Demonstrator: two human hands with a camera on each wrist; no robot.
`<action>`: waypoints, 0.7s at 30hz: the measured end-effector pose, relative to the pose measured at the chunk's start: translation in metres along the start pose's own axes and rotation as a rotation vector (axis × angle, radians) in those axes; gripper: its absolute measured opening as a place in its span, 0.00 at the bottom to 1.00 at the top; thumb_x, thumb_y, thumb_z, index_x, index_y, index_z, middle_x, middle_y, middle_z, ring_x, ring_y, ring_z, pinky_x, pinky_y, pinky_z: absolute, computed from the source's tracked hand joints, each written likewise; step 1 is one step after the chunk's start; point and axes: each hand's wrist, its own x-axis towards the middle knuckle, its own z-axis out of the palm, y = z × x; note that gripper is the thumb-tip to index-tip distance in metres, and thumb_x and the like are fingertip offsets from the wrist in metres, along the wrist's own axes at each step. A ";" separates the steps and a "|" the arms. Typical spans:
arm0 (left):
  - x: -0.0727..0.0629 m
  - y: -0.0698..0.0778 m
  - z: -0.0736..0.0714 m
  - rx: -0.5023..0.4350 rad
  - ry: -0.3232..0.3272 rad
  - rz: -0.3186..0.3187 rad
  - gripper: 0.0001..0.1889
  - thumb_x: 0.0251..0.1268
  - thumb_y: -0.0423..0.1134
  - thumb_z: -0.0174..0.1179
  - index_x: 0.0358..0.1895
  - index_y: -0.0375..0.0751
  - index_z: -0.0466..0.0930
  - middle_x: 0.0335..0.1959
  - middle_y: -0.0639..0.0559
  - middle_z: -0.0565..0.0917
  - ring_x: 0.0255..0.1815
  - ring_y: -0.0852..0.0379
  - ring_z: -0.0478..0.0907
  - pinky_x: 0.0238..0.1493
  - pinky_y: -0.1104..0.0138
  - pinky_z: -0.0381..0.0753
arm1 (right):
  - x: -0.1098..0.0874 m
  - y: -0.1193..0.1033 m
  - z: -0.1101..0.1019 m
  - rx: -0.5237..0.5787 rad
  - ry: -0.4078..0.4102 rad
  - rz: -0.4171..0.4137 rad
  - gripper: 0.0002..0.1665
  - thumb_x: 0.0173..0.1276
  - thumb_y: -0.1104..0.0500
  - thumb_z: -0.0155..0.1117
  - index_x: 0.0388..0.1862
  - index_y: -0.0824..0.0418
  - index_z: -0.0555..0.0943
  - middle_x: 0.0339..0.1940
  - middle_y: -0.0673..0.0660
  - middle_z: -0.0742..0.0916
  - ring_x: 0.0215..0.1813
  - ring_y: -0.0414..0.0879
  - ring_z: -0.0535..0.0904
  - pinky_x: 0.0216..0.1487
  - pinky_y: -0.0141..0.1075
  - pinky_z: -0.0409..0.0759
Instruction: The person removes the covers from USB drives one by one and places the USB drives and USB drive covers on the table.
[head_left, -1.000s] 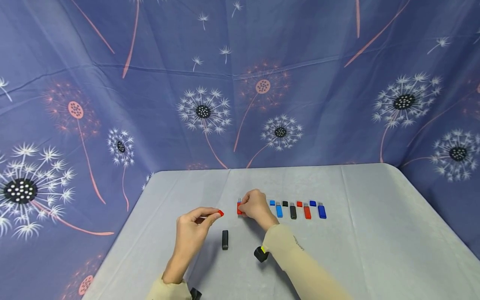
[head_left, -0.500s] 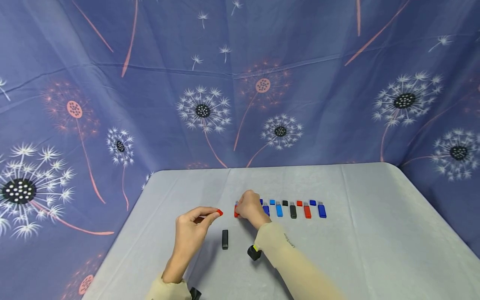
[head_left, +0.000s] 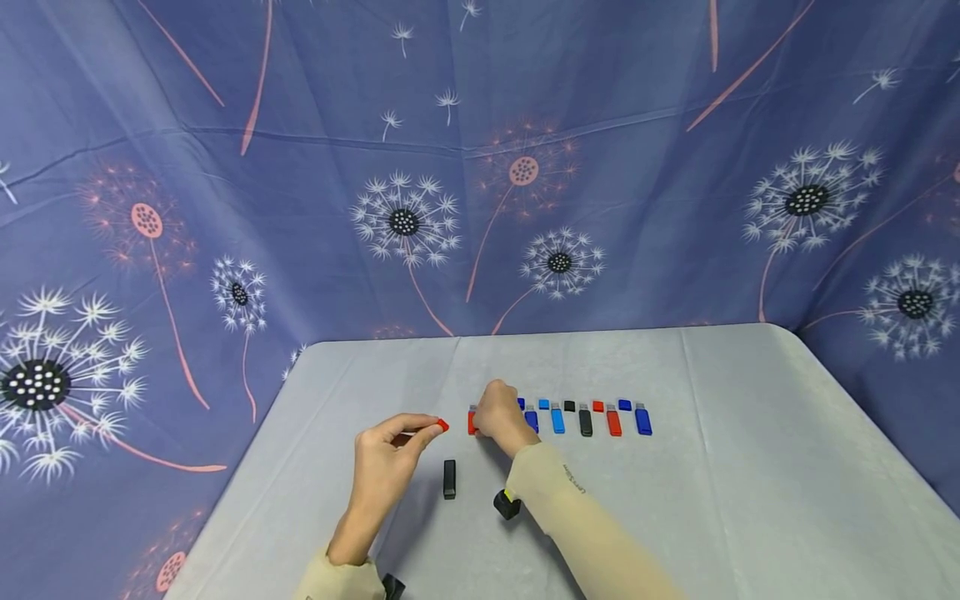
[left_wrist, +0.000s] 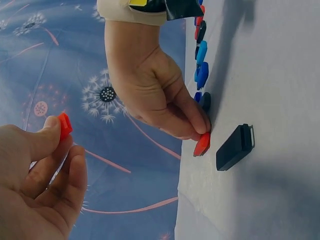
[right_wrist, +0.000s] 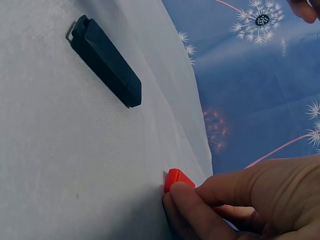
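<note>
My left hand [head_left: 386,462] pinches a small red USB stick cap [left_wrist: 65,126] between thumb and fingertips, raised above the table. At the left end of a row of USB sticks, my right hand [head_left: 504,417] pinches a red USB stick [head_left: 472,421] low at the tabletop; its metal plug points to the far side. The right hand's fingers cover part of this stick. Nearer the person, a black USB stick [head_left: 449,479] with its cap on lies between the two hands, touched by neither.
Right of the right hand lie uncapped sticks: dark blue [head_left: 531,419], light blue [head_left: 557,419], black [head_left: 585,422], red [head_left: 613,422] and another blue one [head_left: 643,420]. Loose caps, such as the red cap [head_left: 597,406], lie behind them. A patterned cloth [head_left: 480,208] hangs behind the table.
My right hand has shifted slightly left and lower with the red USB stick, uncovering a dark blue stick and cap. The left hand has stayed almost still with the red cap.
</note>
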 end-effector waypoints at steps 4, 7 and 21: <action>0.000 -0.001 0.000 0.008 0.002 0.009 0.03 0.57 0.39 0.77 0.33 0.53 0.93 0.31 0.61 0.91 0.28 0.58 0.88 0.27 0.67 0.83 | 0.000 0.000 0.001 -0.011 0.002 0.011 0.09 0.56 0.76 0.73 0.29 0.71 0.80 0.38 0.68 0.80 0.18 0.47 0.82 0.14 0.30 0.75; 0.000 -0.002 0.001 0.014 0.009 0.015 0.04 0.57 0.39 0.77 0.34 0.54 0.93 0.32 0.61 0.91 0.28 0.62 0.86 0.26 0.68 0.82 | 0.000 0.000 0.002 -0.057 0.016 0.008 0.10 0.53 0.74 0.75 0.28 0.70 0.80 0.39 0.68 0.81 0.23 0.49 0.81 0.15 0.30 0.75; 0.008 -0.004 0.002 0.046 -0.059 -0.032 0.02 0.60 0.44 0.75 0.35 0.54 0.93 0.33 0.65 0.91 0.30 0.64 0.86 0.30 0.70 0.83 | -0.010 0.001 -0.018 -0.028 -0.025 -0.024 0.04 0.59 0.72 0.70 0.28 0.70 0.82 0.26 0.62 0.85 0.20 0.48 0.85 0.18 0.32 0.78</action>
